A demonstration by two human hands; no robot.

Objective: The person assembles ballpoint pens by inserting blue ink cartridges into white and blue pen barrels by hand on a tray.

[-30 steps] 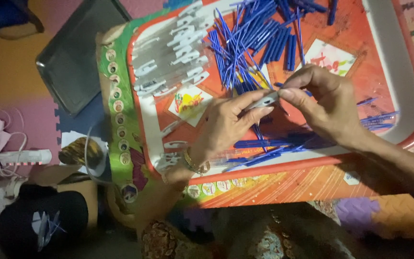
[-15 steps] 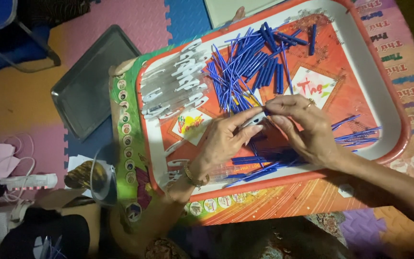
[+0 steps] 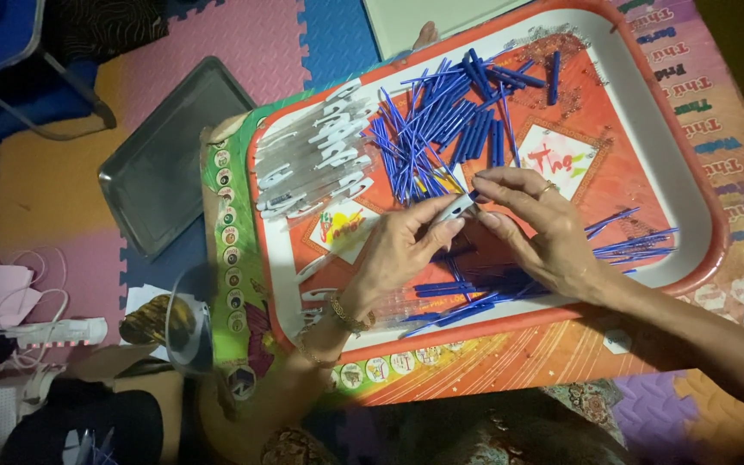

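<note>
My left hand point(image 3: 402, 250) grips a clear pen barrel point(image 3: 454, 209) between thumb and fingers over the red tray point(image 3: 691, 185). My right hand point(image 3: 540, 228) pinches a blue part at the barrel's tip, so both hands meet at the tray's middle. A heap of blue pen refills and caps point(image 3: 454, 120) lies just behind the hands. More blue pieces point(image 3: 467, 297) lie under my wrists at the tray's near edge. A row of clear pen barrels with white clips point(image 3: 320, 159) sits at the tray's left end.
The tray rests on a small colourful table point(image 3: 234, 258). A dark grey empty tray point(image 3: 170, 159) lies on the foam floor mat to the left. A white power strip with cables point(image 3: 53, 331) and a pink mask point(image 3: 2, 293) lie at far left.
The view has shifted so the tray sits lower and more central. My hands stay joined on the pen barrel, with only small finger movement.
</note>
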